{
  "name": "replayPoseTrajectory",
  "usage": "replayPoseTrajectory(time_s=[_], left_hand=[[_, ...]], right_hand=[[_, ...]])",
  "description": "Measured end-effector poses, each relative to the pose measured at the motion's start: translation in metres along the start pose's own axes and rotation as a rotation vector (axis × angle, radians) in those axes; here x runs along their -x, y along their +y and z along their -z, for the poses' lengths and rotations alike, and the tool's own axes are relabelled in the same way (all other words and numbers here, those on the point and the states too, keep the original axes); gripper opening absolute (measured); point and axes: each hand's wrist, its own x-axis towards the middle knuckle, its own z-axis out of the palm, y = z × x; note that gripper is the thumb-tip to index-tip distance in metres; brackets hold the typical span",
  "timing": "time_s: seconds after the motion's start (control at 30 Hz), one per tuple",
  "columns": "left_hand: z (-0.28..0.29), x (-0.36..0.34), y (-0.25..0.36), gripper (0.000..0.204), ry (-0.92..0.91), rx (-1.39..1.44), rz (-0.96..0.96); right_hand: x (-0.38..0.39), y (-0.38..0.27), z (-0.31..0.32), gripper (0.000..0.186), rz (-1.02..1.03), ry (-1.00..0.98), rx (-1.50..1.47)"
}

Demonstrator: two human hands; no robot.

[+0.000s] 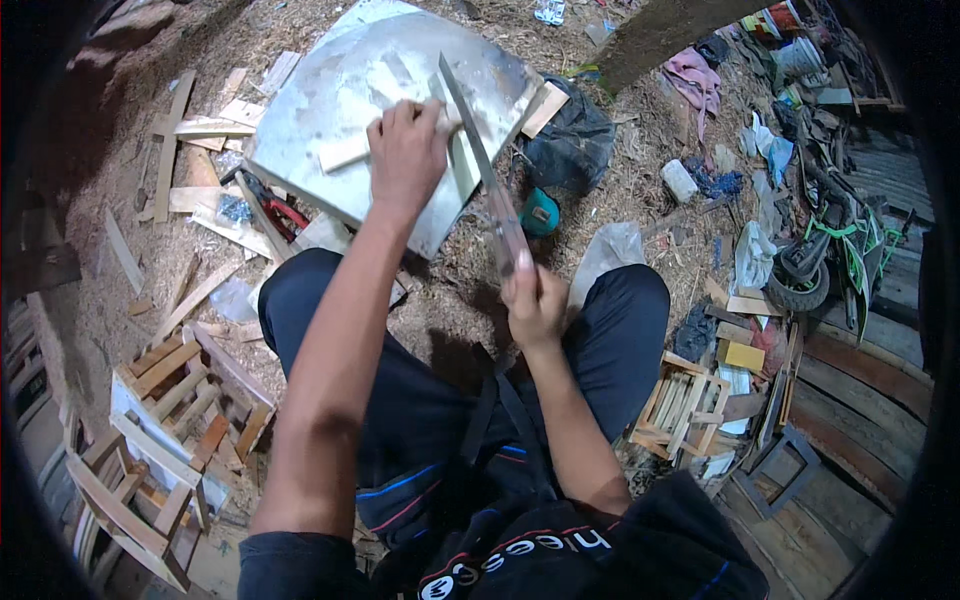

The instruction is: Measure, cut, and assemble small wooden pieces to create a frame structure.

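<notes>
My left hand presses with curled fingers on a pale wooden strip lying across a worn metal-topped square board. My right hand grips the handle end of a long, narrow hand saw, thumb along it. The blade points away from me and slants up past the strip's right end, just right of my left fingers; whether it touches the wood I cannot tell. Red-handled pliers lie among offcuts left of the board.
Small wooden crates stand at lower left, another at lower right. A black plastic bag, a teal round object, scattered scraps and shavings surround the board. A green-and-black two-wheeled vehicle is at right.
</notes>
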Motion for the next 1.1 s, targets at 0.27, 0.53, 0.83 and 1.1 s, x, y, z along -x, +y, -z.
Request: replayPoseTrajectory(time_s=[0.27,0.53,0.83,1.1], left_hand=[[0.002,-0.002,-0.004,0.031,-0.005,0.009,0.006],[0.006,-0.001,0.003,0.034,-0.131,0.073,-0.164],[0.0,-0.003,0.003,0.036,-0.049,0.038,-0.058],[-0.005,-0.003,0.004,0.037,-0.003,-0.033,-0.035]], right_hand=[[0.012,-0.008,-0.007,0.047,0.003,0.027,0.033],[0.027,-0.006,0.006,0.045,-0.09,0.015,-0.116],[0.006,-0.002,-0.014,0.055,-0.064,-0.034,-0.134],[0.007,0.001,-0.013,0.052,-0.069,0.005,-0.074]])
